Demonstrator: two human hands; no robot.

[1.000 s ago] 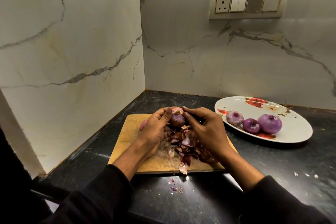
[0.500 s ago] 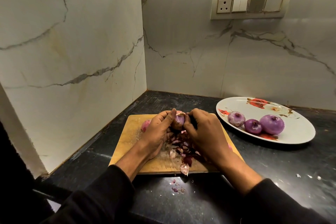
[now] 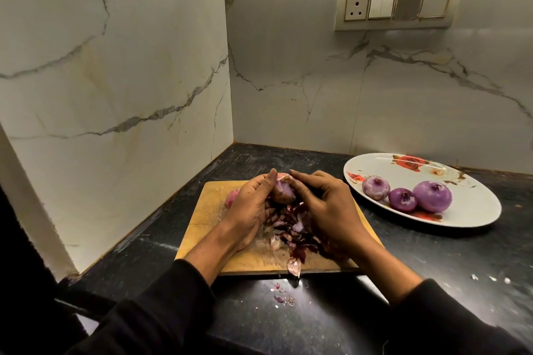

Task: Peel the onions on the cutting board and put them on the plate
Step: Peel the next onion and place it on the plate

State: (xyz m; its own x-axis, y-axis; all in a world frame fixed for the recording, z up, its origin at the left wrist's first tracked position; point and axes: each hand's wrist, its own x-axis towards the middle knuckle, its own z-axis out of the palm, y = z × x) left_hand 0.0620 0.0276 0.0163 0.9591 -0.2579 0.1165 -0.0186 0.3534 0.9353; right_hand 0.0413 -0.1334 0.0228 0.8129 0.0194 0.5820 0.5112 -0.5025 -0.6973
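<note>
While both hands, left (image 3: 250, 208) and right (image 3: 328, 208), grip the onion (image 3: 284, 192) above the board (image 3: 207, 212), it looks firm, light, slippery once bared; its papery skin likely tears, best pinched at the tip.

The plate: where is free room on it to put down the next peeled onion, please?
The plate is bare along its far side, between the flower print and the three peeled onions, and at its right end. The near left rim, where the onions sit side by side, is crowded.
</note>
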